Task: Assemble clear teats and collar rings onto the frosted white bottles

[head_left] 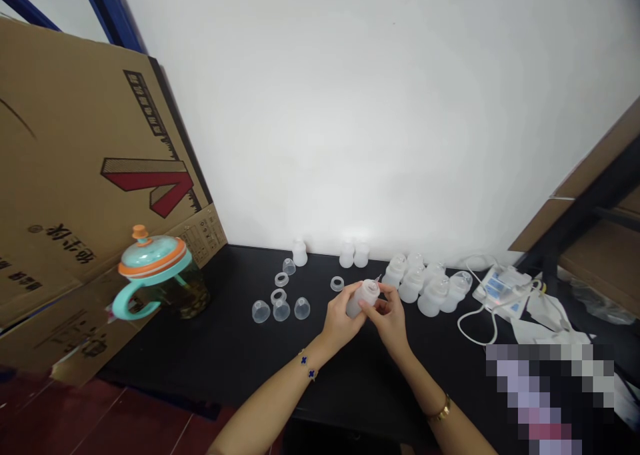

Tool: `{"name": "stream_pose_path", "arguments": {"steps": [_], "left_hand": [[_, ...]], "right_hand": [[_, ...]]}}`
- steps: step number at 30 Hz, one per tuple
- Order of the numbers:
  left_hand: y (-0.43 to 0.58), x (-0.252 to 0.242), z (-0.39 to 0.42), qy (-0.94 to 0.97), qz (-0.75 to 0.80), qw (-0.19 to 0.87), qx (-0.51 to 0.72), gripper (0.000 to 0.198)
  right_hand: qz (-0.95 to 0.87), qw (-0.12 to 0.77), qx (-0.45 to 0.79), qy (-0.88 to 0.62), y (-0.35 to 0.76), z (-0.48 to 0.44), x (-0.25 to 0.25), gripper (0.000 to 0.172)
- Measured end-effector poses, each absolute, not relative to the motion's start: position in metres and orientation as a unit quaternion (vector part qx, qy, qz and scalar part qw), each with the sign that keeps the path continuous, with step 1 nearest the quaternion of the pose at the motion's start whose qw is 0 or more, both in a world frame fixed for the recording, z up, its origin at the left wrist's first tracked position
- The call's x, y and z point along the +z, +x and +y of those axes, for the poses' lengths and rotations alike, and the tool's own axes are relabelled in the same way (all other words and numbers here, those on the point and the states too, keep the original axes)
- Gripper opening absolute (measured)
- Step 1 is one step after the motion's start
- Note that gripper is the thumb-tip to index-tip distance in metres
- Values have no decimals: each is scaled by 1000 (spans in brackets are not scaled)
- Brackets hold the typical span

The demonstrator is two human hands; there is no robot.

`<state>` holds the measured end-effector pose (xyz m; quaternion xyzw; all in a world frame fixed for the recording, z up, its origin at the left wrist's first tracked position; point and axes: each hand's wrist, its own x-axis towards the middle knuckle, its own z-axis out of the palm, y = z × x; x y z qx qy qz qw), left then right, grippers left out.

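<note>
Over the black table [225, 348] my left hand [340, 321] wraps around a small translucent white bottle [364, 296], holding it tilted. My right hand [391, 316] meets it from the right, fingers pinched at the bottle's top end. What those fingertips hold is too small to make out. A loose clear ring [337, 283] lies just left of the hands. A cluster of several assembled white bottles [425, 285] stands to the right of the hands.
Clear caps [281, 308] and rings [281, 279] lie left of the hands. Three small white bottles [353, 255] stand by the wall. A teal jug with an orange-rimmed lid [155, 275] sits at left before cardboard boxes [75, 175]. A white corded device [500, 288] lies at right.
</note>
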<state>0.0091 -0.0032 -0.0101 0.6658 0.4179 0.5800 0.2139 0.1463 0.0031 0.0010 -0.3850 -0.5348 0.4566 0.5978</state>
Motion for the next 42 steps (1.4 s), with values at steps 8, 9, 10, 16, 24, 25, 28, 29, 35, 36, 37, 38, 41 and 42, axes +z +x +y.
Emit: {"name": "stream_pose_path", "arguments": {"steps": [8, 9, 10, 16, 24, 25, 28, 29, 35, 36, 37, 38, 41, 42], "left_hand": [[9, -8, -3, 678, 415, 192, 575, 44], [9, -8, -4, 679, 415, 189, 574, 44], [9, -8, -4, 681, 415, 186, 574, 44], [9, -9, -4, 687, 412, 175, 572, 46], [9, -10, -4, 690, 408, 178, 571, 46], [9, -10, -4, 690, 409, 180, 570, 46], [9, -10, -4, 686, 413, 185, 569, 48], [9, -11, -3, 685, 414, 185, 570, 49], [11, -10, -3, 678, 412, 202, 574, 50], [11, -9, -3, 676, 411, 209, 575, 50], [11, -9, -3, 674, 410, 215, 575, 51], [11, -8, -3, 672, 410, 220, 575, 51], [11, -8, -3, 664, 416, 235, 575, 52], [12, -9, -2, 662, 417, 240, 575, 51]], "right_hand": [[-531, 605, 449, -388, 146, 5, -1, 51], [-531, 606, 449, -387, 146, 5, -1, 50], [-531, 606, 449, -387, 146, 5, -1, 50], [-536, 607, 443, -385, 146, 5, 0, 49], [-555, 587, 461, -368, 149, 4, -2, 52], [-555, 584, 468, -363, 150, 4, -3, 52], [-551, 581, 480, -357, 151, 3, -1, 49], [-552, 580, 481, -357, 151, 3, 0, 49], [-556, 573, 486, -356, 151, 4, 0, 47], [-554, 574, 486, -356, 151, 4, -1, 46], [-552, 575, 487, -357, 151, 5, -1, 46], [-551, 576, 487, -357, 151, 5, -2, 46], [-547, 576, 487, -362, 151, 7, -4, 46], [-546, 577, 485, -366, 151, 7, -4, 46]]}}
